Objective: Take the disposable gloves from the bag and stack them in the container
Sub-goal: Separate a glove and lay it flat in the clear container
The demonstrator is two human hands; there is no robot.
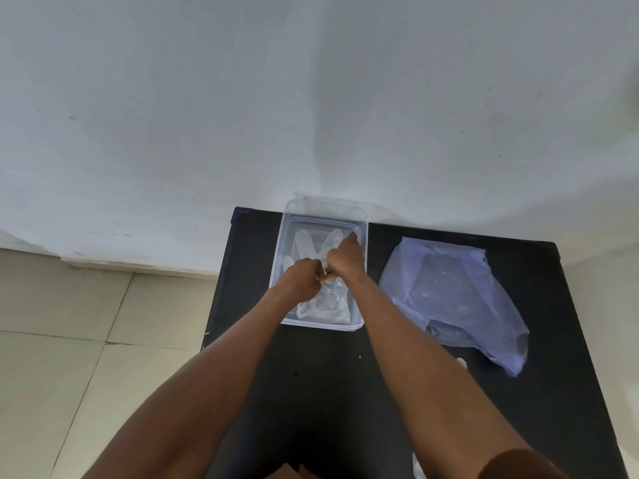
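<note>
A clear plastic container (289, 216) stands at the far left part of the black table (328, 375). Translucent disposable gloves (304, 242) lie flat inside it, fingers pointing away from me. Both hands are inside the container, over the gloves. My left hand (304, 276) is curled into a fist, pinching glove material. My right hand (345, 255) presses down beside it, its fingers reaching toward the container's far right corner and gripping the glove. A crumpled bluish plastic bag (460, 299) lies to the right of the container.
The table stands against a white wall (311, 98). Beige floor tiles (69, 340) lie to the left. A small white scrap (461, 363) sits near the bag's front edge, and another translucent piece (416, 468) lies at the table's near edge.
</note>
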